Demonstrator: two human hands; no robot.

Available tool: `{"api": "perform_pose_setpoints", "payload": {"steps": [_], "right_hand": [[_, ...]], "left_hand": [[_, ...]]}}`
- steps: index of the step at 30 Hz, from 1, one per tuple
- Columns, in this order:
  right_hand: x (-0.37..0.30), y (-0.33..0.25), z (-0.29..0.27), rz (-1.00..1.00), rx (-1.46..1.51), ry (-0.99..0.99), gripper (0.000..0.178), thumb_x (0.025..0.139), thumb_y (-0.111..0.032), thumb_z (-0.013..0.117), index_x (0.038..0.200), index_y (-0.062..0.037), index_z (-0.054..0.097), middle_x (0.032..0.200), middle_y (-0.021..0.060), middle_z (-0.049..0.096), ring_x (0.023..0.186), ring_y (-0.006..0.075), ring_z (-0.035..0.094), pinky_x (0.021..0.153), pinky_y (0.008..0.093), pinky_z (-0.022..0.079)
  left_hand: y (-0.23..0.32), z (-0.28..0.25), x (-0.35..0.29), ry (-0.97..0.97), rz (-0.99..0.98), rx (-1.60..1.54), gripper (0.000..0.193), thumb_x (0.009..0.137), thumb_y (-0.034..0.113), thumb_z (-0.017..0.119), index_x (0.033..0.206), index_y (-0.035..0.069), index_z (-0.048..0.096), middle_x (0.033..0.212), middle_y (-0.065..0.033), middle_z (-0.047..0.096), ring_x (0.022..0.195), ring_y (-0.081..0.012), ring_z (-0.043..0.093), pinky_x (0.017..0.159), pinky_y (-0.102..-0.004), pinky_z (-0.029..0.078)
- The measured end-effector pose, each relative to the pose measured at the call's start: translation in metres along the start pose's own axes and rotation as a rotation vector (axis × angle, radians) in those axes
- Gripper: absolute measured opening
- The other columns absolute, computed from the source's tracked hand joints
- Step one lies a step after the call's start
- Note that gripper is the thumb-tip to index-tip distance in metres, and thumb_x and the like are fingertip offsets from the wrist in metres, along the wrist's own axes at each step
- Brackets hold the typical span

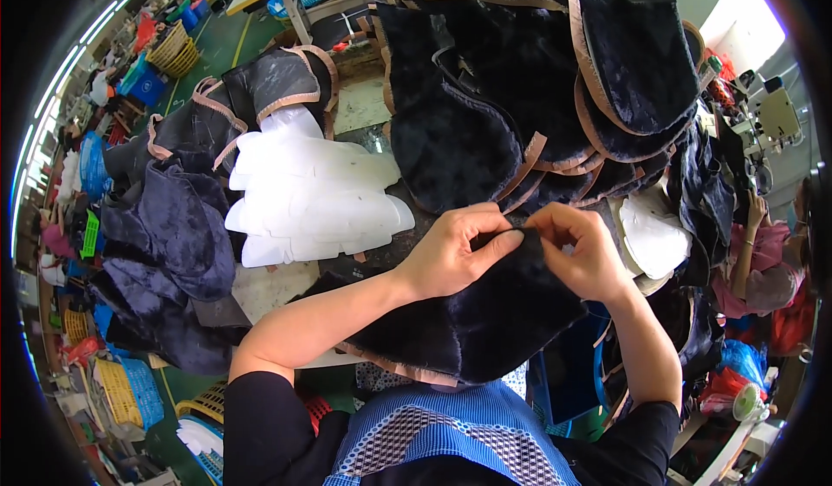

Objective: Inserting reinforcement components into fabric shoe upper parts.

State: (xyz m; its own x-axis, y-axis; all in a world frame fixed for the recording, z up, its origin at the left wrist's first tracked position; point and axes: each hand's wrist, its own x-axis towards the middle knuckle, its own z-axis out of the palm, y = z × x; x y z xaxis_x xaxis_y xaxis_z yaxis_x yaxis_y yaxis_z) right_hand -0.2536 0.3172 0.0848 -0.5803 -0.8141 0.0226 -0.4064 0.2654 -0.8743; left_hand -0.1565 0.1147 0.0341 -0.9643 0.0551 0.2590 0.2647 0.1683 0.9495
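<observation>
A black plush fabric piece (485, 321) with a tan strip along its lower edge hangs over the table's front edge before me. My left hand (468, 243) pinches its upper edge between thumb and fingers. Close beside it, my right hand (576, 248) pinches the same edge, the fingertips nearly meeting. Just beyond my hands lies a stack of black plush pieces (459, 148), bordered with tan strips. White sheet pieces (316, 196) overlap in a pile left of my hands.
Dark plush cloth (186, 235) is heaped at the left. More white pieces (654, 235) lie at the right, and a blue bin (568, 369) stands below the table edge. A co-worker in pink (763, 269) sits at the far right near a sewing machine (776, 113).
</observation>
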Motion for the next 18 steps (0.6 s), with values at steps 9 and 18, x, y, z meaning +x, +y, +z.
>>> {"api": "perform_pose_setpoints", "payload": {"steps": [9, 18], "right_hand": [[0.032, 0.02, 0.007, -0.143, -0.295, 0.181, 0.016, 0.092, -0.012, 0.071, 0.096, 0.0016, 0.065, 0.078, 0.0143, 0.065, 0.07, 0.0187, 0.062, 0.065, 0.034, 0.05], [-0.053, 0.058, -0.025, 0.16, -0.035, 0.427, 0.036, 0.1, -0.028, 0.071, 0.121, 0.0013, 0.065, 0.102, 0.0098, 0.073, 0.093, 0.0169, 0.069, 0.086, 0.0308, 0.056]], "left_hand": [[-0.023, 0.0, 0.022, 0.098, -0.077, 0.211, 0.017, 0.104, 0.013, 0.06, 0.097, -0.002, 0.065, 0.081, -0.0083, 0.06, 0.076, -0.0149, 0.059, 0.07, -0.03, 0.048], [0.022, -0.017, -0.054, -0.5, 0.055, 0.599, 0.105, 0.075, 0.045, 0.089, 0.154, -0.004, 0.038, 0.154, -0.0224, 0.042, 0.145, -0.0404, 0.041, 0.121, -0.0494, 0.034]]}}
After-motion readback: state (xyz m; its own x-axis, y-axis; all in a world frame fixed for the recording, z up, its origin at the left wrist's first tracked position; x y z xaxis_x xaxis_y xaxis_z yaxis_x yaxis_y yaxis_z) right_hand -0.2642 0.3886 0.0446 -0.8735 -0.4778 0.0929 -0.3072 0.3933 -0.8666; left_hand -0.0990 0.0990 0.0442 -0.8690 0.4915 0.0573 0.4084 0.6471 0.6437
